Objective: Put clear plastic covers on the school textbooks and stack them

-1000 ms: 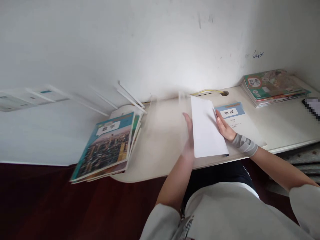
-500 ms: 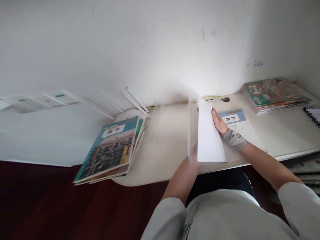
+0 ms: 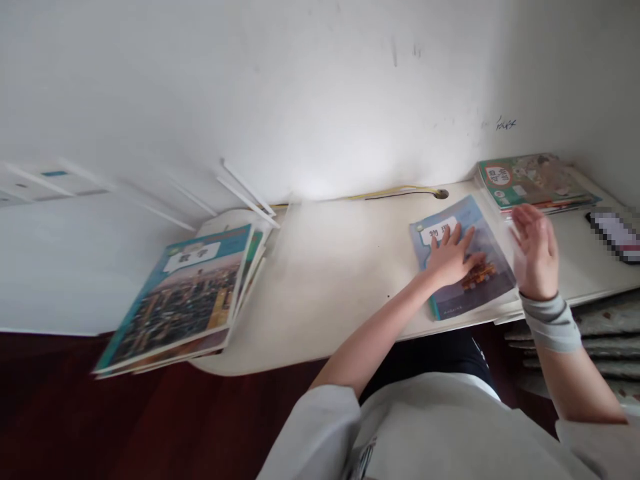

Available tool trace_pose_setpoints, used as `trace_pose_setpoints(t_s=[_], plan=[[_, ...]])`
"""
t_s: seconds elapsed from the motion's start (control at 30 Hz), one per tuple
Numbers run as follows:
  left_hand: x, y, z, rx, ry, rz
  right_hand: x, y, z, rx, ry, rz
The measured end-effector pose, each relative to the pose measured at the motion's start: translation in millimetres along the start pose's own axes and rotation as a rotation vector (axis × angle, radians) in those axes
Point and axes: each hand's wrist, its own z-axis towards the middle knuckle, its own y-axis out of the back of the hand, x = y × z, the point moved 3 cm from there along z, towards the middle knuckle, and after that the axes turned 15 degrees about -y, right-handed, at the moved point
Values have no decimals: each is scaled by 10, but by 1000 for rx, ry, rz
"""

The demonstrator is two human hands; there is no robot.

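My left hand [image 3: 449, 259] lies flat with spread fingers on a closed textbook [image 3: 455, 297]. The book has a blue-purple cover with a white title label, partly hidden by my fingers. Just right of the book, my right hand [image 3: 537, 250] is raised a little above the desk, holding nothing visible. Its fingers point up and away from me, slightly bent and a bit blurred. A grey band wraps that wrist.
A stack of textbooks [image 3: 190, 300] overhangs the rounded left end of the white desk [image 3: 325, 287]. Another book stack [image 3: 540, 180] sits at the back right, with a phone [image 3: 617, 233] beside it. A yellow cable [image 3: 385, 193] runs along the wall to a hole.
The textbook was open with a white page lifted between my hands; now it is shut. My left hand has moved right onto its cover, and my right hand has moved right, off the book.
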Motion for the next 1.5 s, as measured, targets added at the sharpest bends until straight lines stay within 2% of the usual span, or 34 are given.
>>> trace_pose_setpoints(t_s=[0.07,0.1,0.17,0.27,0.33,0.37,0.43,0.57,0.63,0.7,0.83,0.93,1.03,1.1,1.27,1.4,1.5], plan=[[-3,-150,32,168,2,47,62,181,-82,-56,88,-128],[6,-199,47,210,-14,66,77,200,-152,-21,129,-225],[62,-236,77,238,-47,99,60,116,-358,134,242,-463],[282,-116,132,152,-7,206,-91,-135,-767,411,443,-750],[502,37,166,76,91,307,-246,-238,-997,586,533,-854],[617,114,179,58,147,343,-325,-232,-1064,629,549,-884],[818,240,200,67,230,368,-470,-93,-1071,590,494,-949],[1023,409,145,105,282,363,-663,484,-810,210,216,-1141],[1072,487,7,114,318,370,-706,681,-698,69,144,-1257],[1134,571,-218,133,368,366,-730,728,-605,-2,124,-1332],[1308,727,-733,184,461,288,-786,534,-326,-10,45,-1360],[1409,775,-891,175,496,217,-845,342,-36,97,-49,-1271],[1472,739,-758,140,488,174,-905,215,201,253,-156,-1151],[1505,695,-582,104,469,157,-930,184,296,297,-217,-1102],[1554,640,-263,21,437,140,-938,163,345,252,-236,-1043],[1551,658,-282,-12,443,165,-906,43,288,215,-209,-1111],[1545,684,-376,-26,475,208,-849,-134,272,176,-123,-1212]])
